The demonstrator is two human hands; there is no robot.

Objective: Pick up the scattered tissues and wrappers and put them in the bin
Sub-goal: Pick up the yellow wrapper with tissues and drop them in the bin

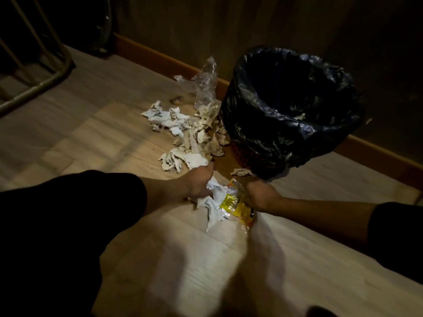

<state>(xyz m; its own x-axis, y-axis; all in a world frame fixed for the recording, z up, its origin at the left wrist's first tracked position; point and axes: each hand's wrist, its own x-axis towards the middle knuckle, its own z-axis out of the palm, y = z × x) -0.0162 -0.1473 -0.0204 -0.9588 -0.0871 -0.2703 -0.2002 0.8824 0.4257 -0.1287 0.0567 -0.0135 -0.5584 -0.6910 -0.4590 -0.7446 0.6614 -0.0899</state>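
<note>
Pale wood-grain boards make up the floor [96, 124], on which everything lies, and a skirting board [160, 58] marks where it meets the wall; against that wall the bin [242, 154] has been stood upright, lined with a black bag [263, 104] whose loose edge is folded out over the rim, presumably so that the mouth is kept wide for whatever is dropped in; a pale scrap is just visible inside, though little else can be made out in the dark interior. Just left of the bin, and touching its base, the scattered tissues [183, 126] are strewn in a loose heap, with a clear plastic wrapper [204, 81] crumpled at the far end near the skirting; a single stray tissue [241, 172] lies apart by the foot of the bin. Nearer the camera, a small bundle is being gathered between both hands, seemingly pressed together so that it can be lifted in one go: the left hand [199, 183] is closed on a white tissue [216, 200], and the right hand [258, 193] is closed on a yellow wrapper [235, 205]; both pieces hang low, close to the floor, near the bin but not yet over it.
</note>
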